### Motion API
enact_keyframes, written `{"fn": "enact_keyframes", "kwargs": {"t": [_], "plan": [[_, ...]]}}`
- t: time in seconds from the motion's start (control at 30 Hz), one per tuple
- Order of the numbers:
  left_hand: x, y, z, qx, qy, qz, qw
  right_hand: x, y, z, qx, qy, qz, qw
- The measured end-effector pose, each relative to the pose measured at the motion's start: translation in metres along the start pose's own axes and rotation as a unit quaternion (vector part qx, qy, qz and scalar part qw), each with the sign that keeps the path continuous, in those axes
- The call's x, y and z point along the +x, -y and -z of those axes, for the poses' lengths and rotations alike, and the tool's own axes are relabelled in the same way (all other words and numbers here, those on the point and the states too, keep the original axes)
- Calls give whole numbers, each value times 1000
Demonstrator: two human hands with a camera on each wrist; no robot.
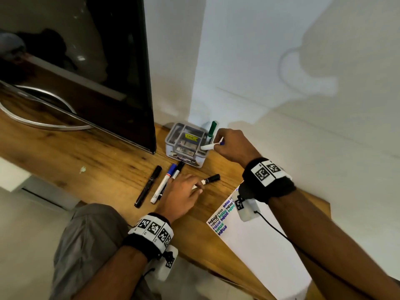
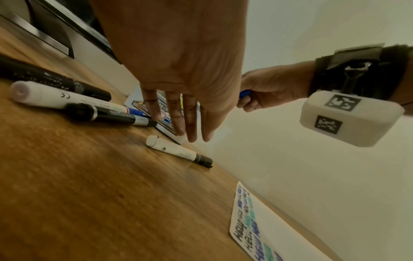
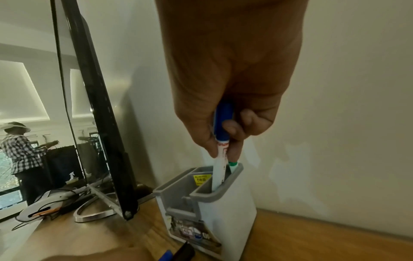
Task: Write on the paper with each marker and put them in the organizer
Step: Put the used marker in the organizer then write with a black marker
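As the head view looks down on the wooden worktop (image 1: 91, 156), the right hand (image 1: 232, 146) pinches a blue-capped marker (image 1: 211, 146) with its white end in the grey organizer (image 1: 184, 146) beside a standing green marker (image 1: 211, 131), while the left hand (image 1: 181, 195) lies relaxed over a black-capped marker (image 1: 211, 179). From the left wrist, its fingers (image 2: 192, 121) are straight above that marker, apart from it, with the lettered paper (image 2: 257, 226) nearer the camera. From the right wrist, thumb and curled fingers (image 3: 234, 128) clamp the marker's blue cap, its barrel standing in the organizer's corner compartment.
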State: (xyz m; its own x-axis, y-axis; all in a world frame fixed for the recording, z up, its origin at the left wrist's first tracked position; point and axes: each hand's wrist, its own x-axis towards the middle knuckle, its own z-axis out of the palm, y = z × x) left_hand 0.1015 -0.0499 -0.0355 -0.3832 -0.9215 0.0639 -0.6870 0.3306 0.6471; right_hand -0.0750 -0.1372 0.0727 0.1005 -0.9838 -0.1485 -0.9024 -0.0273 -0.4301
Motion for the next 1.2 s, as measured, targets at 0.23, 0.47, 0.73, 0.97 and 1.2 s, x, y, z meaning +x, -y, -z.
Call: {"fn": "enact_keyframes", "kwargs": {"t": [0.23, 0.47, 0.73, 0.97, 1.2], "plan": [[-1, 6, -2, 104, -9, 33, 994, 14, 4, -12, 39, -26, 20, 999], [-1, 9, -4, 170, -4, 56, 984, -12, -22, -9, 80, -150, -24, 985], [-2, 7, -6, 203, -12, 61, 977, -84, -65, -68, 163, -60, -120, 977], [-3, 8, -7, 152, -3, 56, 987, -123, -60, -109, 212, 11, -140, 967], [2, -1, -2, -118, 6, 141, 983, -110, -46, -115, 401, -18, -218, 889]]}}
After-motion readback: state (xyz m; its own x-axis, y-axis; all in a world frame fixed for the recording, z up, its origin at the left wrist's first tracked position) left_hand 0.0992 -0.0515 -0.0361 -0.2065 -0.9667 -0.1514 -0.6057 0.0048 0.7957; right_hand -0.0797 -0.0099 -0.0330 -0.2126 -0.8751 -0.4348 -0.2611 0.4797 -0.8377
